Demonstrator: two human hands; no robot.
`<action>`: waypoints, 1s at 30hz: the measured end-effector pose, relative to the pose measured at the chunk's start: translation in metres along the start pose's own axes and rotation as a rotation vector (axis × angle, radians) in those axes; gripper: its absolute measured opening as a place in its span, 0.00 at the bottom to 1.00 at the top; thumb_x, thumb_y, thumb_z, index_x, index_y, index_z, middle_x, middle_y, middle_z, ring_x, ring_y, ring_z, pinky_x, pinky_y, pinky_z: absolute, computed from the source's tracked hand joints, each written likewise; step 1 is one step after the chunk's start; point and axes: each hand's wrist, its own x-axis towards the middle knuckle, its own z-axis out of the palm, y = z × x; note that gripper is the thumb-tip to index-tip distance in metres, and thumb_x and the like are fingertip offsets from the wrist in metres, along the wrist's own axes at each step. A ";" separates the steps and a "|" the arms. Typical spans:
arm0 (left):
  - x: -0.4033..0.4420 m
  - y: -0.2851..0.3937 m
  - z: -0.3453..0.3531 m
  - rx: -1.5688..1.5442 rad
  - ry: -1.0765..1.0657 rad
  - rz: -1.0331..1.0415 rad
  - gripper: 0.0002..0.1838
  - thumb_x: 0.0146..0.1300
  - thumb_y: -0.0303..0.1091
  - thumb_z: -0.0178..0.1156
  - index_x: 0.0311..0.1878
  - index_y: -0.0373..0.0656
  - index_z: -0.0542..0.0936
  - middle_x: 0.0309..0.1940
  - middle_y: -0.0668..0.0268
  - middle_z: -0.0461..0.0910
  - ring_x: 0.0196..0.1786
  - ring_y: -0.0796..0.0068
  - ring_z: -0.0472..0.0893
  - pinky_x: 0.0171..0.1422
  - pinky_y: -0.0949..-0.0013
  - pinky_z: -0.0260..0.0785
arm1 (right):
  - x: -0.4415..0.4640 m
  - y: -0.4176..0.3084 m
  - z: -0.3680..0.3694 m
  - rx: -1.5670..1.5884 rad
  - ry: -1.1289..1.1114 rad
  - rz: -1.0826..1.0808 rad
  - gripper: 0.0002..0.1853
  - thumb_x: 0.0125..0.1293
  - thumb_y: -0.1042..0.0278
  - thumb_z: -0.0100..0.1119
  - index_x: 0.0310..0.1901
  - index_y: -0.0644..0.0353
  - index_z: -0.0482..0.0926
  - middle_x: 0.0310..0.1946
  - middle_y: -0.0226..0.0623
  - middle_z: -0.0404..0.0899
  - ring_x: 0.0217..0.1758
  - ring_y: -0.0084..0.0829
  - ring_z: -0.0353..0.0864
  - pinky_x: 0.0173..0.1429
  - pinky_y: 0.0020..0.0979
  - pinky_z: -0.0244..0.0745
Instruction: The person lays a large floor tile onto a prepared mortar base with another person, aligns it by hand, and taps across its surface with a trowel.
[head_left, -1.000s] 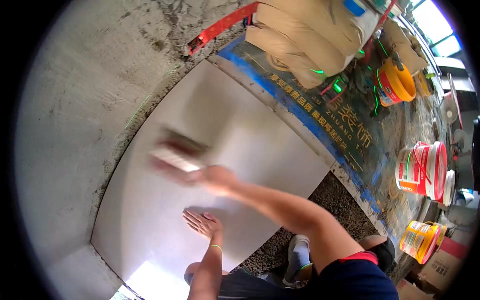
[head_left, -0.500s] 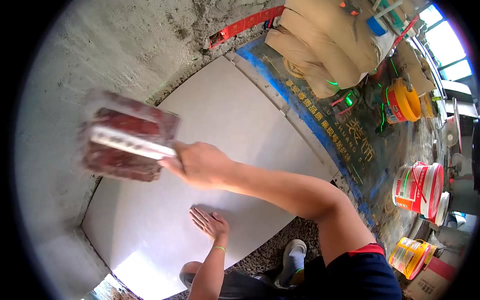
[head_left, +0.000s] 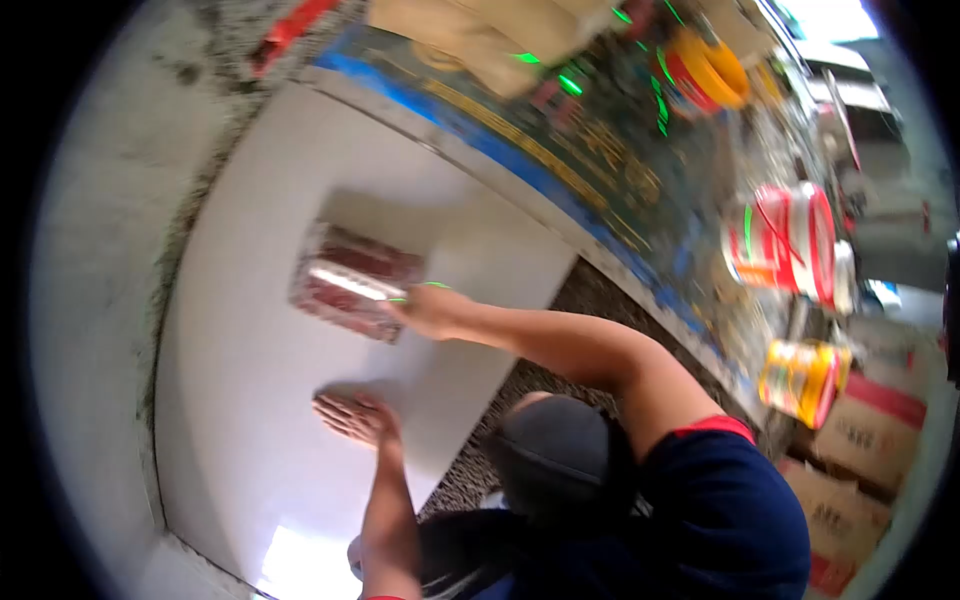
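Lying between grey wall [head_left: 100, 260] and blue-edged sheet [head_left: 580, 180], a pale slab [head_left: 240, 260] gleams.

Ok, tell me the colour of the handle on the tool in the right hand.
The handle is white, slightly blurred; the head view shows it.
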 end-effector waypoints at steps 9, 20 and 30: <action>0.003 -0.021 0.021 0.014 0.119 0.131 0.35 0.72 0.48 0.35 0.74 0.33 0.49 0.75 0.48 0.47 0.77 0.50 0.47 0.78 0.52 0.40 | -0.034 0.007 0.052 0.214 -0.087 -0.107 0.30 0.74 0.44 0.37 0.38 0.68 0.77 0.33 0.53 0.80 0.38 0.52 0.81 0.46 0.50 0.74; -0.045 -0.017 0.038 0.124 0.138 0.127 0.37 0.73 0.51 0.29 0.74 0.30 0.46 0.75 0.44 0.42 0.77 0.46 0.45 0.78 0.51 0.38 | -0.123 -0.029 -0.043 0.137 -0.086 -0.524 0.22 0.69 0.47 0.48 0.47 0.61 0.74 0.31 0.50 0.81 0.37 0.50 0.83 0.41 0.48 0.77; -0.054 0.011 0.016 0.137 -0.047 -0.082 0.36 0.74 0.52 0.29 0.74 0.33 0.45 0.75 0.45 0.41 0.78 0.48 0.42 0.78 0.51 0.37 | -0.089 0.094 -0.065 0.129 0.037 -0.009 0.25 0.73 0.49 0.42 0.38 0.65 0.79 0.29 0.51 0.82 0.33 0.53 0.82 0.41 0.48 0.77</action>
